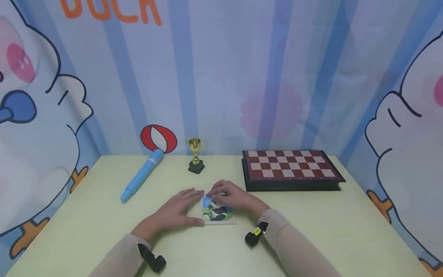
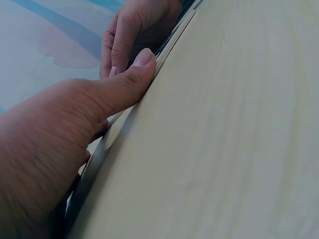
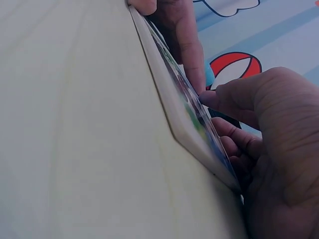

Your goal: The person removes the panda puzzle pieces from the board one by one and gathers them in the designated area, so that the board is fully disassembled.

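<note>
Beyond, on table (image 1: 207, 254): tube (image 1: 142, 175), trophy (image 1: 196, 154), chessboard (image 1: 290, 169). Nearer: panda panel (image 1: 217, 213). In the way, over its upper right: right hand (image 1: 231, 194), fingers bent; cannot tell if pinching. At its left edge: left hand (image 1: 177, 209), fingers straight, thumb spread. Two hands, otherwise one each.

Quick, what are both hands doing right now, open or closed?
Left hand: open, touching the panda picture.
Right hand: curled over it; whether it's gripping anything cannot be told.
</note>
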A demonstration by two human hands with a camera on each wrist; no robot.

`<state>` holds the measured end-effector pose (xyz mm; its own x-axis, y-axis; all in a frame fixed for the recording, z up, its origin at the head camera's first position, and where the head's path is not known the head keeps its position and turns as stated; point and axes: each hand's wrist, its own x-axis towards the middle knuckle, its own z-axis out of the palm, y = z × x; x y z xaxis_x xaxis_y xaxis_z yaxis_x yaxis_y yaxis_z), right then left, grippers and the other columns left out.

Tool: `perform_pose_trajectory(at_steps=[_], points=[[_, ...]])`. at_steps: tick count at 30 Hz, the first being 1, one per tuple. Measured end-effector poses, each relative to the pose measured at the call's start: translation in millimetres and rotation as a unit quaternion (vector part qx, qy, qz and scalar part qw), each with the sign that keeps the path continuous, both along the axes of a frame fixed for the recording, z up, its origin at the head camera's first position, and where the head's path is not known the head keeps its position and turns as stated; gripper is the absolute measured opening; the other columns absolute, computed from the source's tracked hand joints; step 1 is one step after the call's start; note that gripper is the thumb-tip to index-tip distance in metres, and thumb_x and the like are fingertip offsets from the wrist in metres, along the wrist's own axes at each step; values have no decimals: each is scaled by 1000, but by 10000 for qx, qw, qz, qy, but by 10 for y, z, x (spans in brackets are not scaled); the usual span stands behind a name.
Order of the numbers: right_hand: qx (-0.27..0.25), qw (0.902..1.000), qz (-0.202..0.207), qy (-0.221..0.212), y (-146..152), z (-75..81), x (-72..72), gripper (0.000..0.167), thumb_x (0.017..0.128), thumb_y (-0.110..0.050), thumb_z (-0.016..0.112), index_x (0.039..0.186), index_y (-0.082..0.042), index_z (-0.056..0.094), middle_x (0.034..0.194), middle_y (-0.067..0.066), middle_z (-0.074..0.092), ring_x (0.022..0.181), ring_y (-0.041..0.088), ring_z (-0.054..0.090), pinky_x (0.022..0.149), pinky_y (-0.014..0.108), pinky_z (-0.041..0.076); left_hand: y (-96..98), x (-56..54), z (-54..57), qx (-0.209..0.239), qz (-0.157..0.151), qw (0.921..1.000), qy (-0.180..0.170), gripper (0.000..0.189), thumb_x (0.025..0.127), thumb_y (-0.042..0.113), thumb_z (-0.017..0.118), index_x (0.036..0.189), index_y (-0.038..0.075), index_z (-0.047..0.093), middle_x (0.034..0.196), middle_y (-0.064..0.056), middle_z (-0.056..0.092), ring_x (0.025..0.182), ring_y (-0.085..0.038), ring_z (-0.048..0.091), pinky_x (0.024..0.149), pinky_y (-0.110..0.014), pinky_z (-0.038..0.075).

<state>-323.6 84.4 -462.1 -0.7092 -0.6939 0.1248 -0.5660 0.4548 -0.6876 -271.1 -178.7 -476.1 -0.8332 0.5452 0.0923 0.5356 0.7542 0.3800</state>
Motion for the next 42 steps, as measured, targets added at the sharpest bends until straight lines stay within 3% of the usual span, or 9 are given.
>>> perform_pose_trajectory(at_steps=[17, 25, 30, 35, 42], points=[[-442, 9985, -61, -301, -22, -78, -14, 26, 105, -23, 54, 120, -16, 75, 129, 2, 58, 122, 21, 50, 103, 44, 43, -9, 19, -7, 21, -15, 10000, 6, 101, 78, 83, 58, 158, 25, 36, 161, 6, 35, 151, -26, 23, 120, -56, 24], [-522, 9985, 64, -161, -14, -66, -21, 27, 106, -19, 53, 122, -14, 73, 132, 2, 63, 128, 23, 51, 111, 49, 39, -1, 19, -17, 42, 16, 10000, 53, 100, 78, 83, 58, 158, 26, 36, 161, 5, 34, 151, -27, 23, 119, -58, 23], [-572, 9978, 159, -277, -21, -81, -4, 27, 106, -18, 53, 124, -12, 72, 134, 3, 63, 129, 21, 51, 112, 45, 39, -12, 32, -57, 53, 3, 10000, 15, 100, 78, 83, 57, 157, 24, 37, 161, 5, 35, 151, -27, 24, 119, -59, 24], [-574, 9979, 215, -189, -37, -97, -8, 26, 106, -18, 53, 123, -12, 72, 128, -2, 67, 119, 14, 58, 106, 36, 44, -24, 11, -80, 68, -42, 9999, 71, 100, 79, 83, 57, 157, 24, 37, 160, 5, 36, 150, -28, 25, 119, -58, 25], [-570, 9977, 125, -331, -32, -54, -27, 26, 105, -22, 55, 122, -16, 73, 123, -7, 69, 111, 9, 59, 101, 33, 46, -22, -23, -47, 71, -91, 9999, 119, 100, 79, 83, 57, 157, 23, 37, 160, 5, 36, 150, -28, 25, 119, -58, 25]])
